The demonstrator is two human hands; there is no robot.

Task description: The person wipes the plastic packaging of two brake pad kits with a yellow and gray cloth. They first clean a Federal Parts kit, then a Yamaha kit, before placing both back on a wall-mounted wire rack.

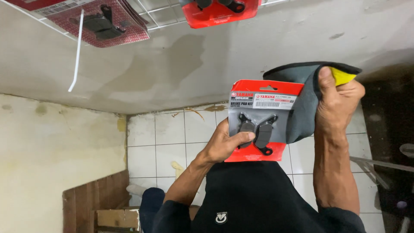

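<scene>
Red card backing and clear plastic make up the flat blister pack of two dark grey brake pads [258,123] that we hold up in front of us, over the white tiled floor [159,142]. Our left hand [224,144] grips its lower left corner, the thumb pressed across the front of the clear bubble just beside the pads, the other fingers hidden behind the card. The pack's right edge meets a folded grey cloth with a yellow inner face [308,92], which lies against and behind that side of the card. Our right hand [338,103] is closed round the cloth's upper right part, thumb on the grey outer side, a bit of yellow showing past the fingers. Both forearms rise from black sleeves, and a black garment with a small white emblem [241,198] fills the lower middle of the view. Behind the pack runs a stained, off-white plastered wall [181,60]. At the top edge a white wire rack [161,13] carries more red brake pad packs [220,11], well apart from our hands. At lower left, brown wooden boards [92,198] stand by a cardboard box [116,218].
</scene>
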